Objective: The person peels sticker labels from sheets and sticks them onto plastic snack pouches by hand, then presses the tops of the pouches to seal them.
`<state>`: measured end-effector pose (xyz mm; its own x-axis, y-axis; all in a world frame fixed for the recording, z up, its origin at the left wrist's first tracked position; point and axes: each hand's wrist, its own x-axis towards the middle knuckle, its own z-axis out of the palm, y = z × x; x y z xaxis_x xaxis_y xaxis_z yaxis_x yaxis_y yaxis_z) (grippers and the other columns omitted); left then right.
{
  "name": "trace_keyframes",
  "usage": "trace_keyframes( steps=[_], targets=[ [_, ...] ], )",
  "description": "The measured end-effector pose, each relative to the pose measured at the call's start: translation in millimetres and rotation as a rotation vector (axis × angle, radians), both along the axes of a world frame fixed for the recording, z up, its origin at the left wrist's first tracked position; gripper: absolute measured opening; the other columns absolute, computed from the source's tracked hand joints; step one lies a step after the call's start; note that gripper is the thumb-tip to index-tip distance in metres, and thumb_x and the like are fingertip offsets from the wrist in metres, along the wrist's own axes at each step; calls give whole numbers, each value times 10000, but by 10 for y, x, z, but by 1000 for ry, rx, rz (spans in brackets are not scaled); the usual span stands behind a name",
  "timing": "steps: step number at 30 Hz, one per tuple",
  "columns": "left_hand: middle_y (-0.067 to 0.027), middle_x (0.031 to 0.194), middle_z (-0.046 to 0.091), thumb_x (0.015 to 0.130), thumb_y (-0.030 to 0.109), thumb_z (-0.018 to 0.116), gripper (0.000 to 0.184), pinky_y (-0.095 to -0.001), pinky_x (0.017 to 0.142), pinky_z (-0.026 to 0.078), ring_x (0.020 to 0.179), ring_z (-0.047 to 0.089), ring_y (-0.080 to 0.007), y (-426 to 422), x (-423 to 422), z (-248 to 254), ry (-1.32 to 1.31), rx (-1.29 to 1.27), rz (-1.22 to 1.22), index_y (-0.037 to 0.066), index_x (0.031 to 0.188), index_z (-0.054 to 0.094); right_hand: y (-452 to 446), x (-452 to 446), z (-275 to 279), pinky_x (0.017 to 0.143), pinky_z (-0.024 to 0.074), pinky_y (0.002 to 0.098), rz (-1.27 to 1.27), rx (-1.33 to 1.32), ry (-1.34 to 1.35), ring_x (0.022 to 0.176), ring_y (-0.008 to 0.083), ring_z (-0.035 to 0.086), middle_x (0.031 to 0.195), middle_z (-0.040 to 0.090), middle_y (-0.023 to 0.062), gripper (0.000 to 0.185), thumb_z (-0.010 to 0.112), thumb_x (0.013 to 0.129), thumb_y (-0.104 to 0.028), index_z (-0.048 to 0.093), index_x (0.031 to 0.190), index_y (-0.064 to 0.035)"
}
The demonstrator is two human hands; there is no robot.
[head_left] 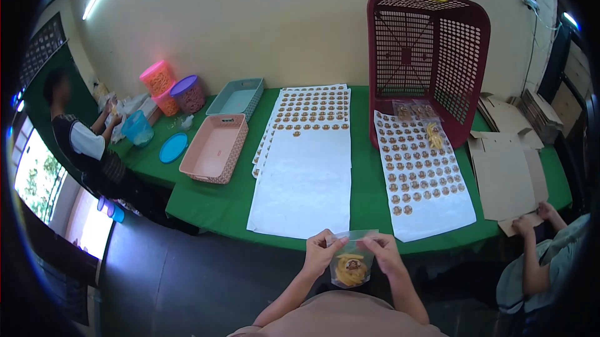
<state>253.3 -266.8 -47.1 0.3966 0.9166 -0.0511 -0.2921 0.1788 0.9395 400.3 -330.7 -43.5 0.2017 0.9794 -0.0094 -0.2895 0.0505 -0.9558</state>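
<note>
A clear pouch (352, 268) of yellow snack sticks with a round brown sticker on its front hangs upright before my body. My left hand (321, 252) pinches its upper left edge, and my right hand (385, 253) pinches the upper right. Beyond my hands lies a white sheet (303, 193) with rows of round brown stickers on its far half. Farther right, a second sticker sheet (431, 212) reaches into a dark red basket (406, 55) tipped on its side. A filled pouch (434, 135) of yellow sticks rests at that basket's mouth, near other packets (412, 110).
Pink (215, 149) and teal (240, 96) trays stand left on the green table (206, 202), near snack tubs (187, 94) and a blue lid (173, 147). A person (81, 130) works at far left. At right, another person's hands (531, 221) touch cardboard (506, 174).
</note>
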Motion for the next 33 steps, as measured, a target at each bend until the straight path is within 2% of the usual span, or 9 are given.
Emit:
trace_keyframes(
  steps=[4, 13, 15, 17, 21, 23, 24, 27, 33],
  targets=[
    [54, 568, 437, 766, 151, 607, 192, -183, 476, 300, 533, 374, -15, 123, -173, -16, 135, 136, -189, 32, 640, 524, -86, -4, 28, 670, 430, 201, 55, -29, -73, 721, 101, 553, 848, 606, 69, 186, 498, 826, -121, 603, 882, 23],
    [-36, 771, 504, 822, 163, 514, 207, -218, 620, 384, 691, 460, -96, 188, -207, -62, 178, 78, -353, -2, 940, 552, -163, -224, 45, 716, 421, 212, -180, -36, -116, 759, 90, 536, 848, 600, 63, 216, 455, 853, -138, 582, 902, 30],
    [-87, 976, 455, 792, 163, 542, 329, -257, 660, 395, 802, 450, -130, 54, -131, 12, 279, 499, 56, 14, 1076, 468, -152, -242, -12, 723, 419, 214, -248, -33, -245, 767, 95, 536, 843, 600, 64, 214, 447, 855, -132, 572, 913, 31],
    [-125, 1111, 369, 757, 196, 574, 508, -308, 751, 393, 926, 420, -197, 41, -199, 9, 399, 623, -33, 40, 1190, 359, -117, -255, 10, 729, 415, 217, -432, -14, -215, 779, 95, 535, 833, 600, 64, 210, 446, 854, -129, 566, 928, 26],
    [-157, 1096, 388, 725, 233, 604, 597, -330, 861, 334, 992, 412, -239, -103, -43, 21, 353, 877, -150, 21, 1217, 341, -176, -439, 30, 769, 411, 253, -222, 89, -233, 918, 150, 517, 978, 561, 115, 266, 411, 865, -165, 532, 1006, 26],
    [-134, 1064, 445, 771, 229, 560, 568, -303, 832, 364, 917, 464, -197, -86, 42, -151, 127, 623, -85, 1, 1228, 312, -184, -485, 120, 799, 396, 270, -150, 230, -488, 978, 179, 482, 1055, 517, 136, 296, 391, 869, -179, 504, 1055, 22],
    [-90, 994, 526, 825, 223, 496, 464, -265, 767, 400, 821, 502, -141, -119, 51, -114, 28, 178, -102, -13, 1201, 364, -194, -442, 141, 815, 383, 285, -104, 218, -446, 951, 188, 477, 1022, 500, 114, 278, 463, 840, -181, 498, 1035, 14],
    [-60, 893, 580, 854, 198, 451, 341, -225, 698, 418, 769, 518, -101, -23, 47, -16, 15, 114, -178, -17, 1118, 473, -200, -300, 147, 817, 381, 289, -523, -7, -463, 906, 185, 480, 956, 471, 83, 306, 557, 786, -173, 463, 1021, -2],
    [-65, 844, 600, 834, 178, 495, 241, -212, 659, 427, 737, 532, -86, 4, 248, -86, 259, 156, -355, -16, 964, 555, -174, 88, 78, 740, 410, 242, -286, 29, 21, 873, 129, 486, 890, 491, 61, 310, 601, 747, -84, 433, 997, -11]
  ],
)
